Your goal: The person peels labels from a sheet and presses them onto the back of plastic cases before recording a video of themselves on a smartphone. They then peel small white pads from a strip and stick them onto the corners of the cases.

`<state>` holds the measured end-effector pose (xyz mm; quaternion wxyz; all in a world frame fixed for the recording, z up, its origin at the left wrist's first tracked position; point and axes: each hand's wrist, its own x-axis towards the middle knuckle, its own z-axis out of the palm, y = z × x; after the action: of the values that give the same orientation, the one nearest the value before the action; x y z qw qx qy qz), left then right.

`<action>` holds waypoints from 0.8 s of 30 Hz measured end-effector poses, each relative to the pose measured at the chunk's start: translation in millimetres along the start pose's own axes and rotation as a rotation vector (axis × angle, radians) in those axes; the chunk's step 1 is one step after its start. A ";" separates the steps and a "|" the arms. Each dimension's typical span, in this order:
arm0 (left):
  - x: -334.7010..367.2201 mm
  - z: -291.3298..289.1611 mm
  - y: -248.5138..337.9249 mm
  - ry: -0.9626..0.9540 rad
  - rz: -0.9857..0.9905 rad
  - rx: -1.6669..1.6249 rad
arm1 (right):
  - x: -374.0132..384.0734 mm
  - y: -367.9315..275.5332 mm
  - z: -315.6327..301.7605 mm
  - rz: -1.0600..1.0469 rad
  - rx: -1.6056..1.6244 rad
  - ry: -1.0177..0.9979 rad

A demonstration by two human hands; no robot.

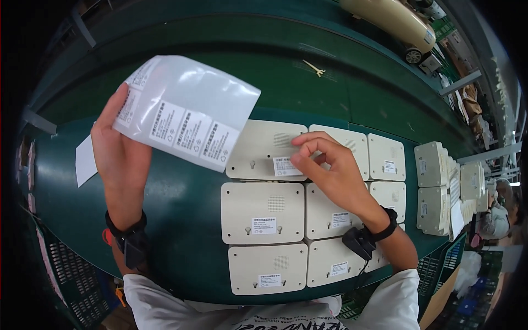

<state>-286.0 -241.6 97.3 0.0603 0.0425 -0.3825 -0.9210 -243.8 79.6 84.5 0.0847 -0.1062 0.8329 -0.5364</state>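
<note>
My left hand [113,124] is closed on the left edge of a glossy white sticker sheet [203,91], held raised and slightly bent over the table. Printed labels line its lower and left edges, and much of the backing is bare. My right hand [335,170] pinches the right end of a small white label [285,166] between thumb and forefinger. This label lies at the lower right of a cream plastic housing [256,148] in the far row; whether it is stuck down I cannot tell. Another labelled housing [263,206] lies just nearer.
Several more cream housings [386,157] lie in rows on the green table [181,231]. Upright housings [432,165] are stacked at the right. White paper [86,160] lies at the left edge. Beyond are a yellowish tool [313,68] and a cream tank [390,21] with a wheel.
</note>
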 end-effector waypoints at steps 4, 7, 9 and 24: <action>6.5 -8.8 3.4 0.005 0.077 0.011 | 17.0 -0.3 20.4 0.055 -0.062 -0.026; 13.4 -18.9 2.4 0.046 0.032 0.012 | 22.7 1.7 30.7 0.058 -0.070 -0.014; 15.0 -13.5 -10.3 0.022 -0.044 -0.065 | 21.5 9.9 33.9 0.065 -0.003 0.030; 19.0 -27.0 -102.4 -0.051 -0.299 0.142 | 23.1 16.3 43.7 0.075 0.086 0.060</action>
<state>-309.4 -191.5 5.0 -0.0903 0.0798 -0.4376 -0.8910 -256.3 41.7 51.0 0.0841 -0.0550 0.8146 -0.5712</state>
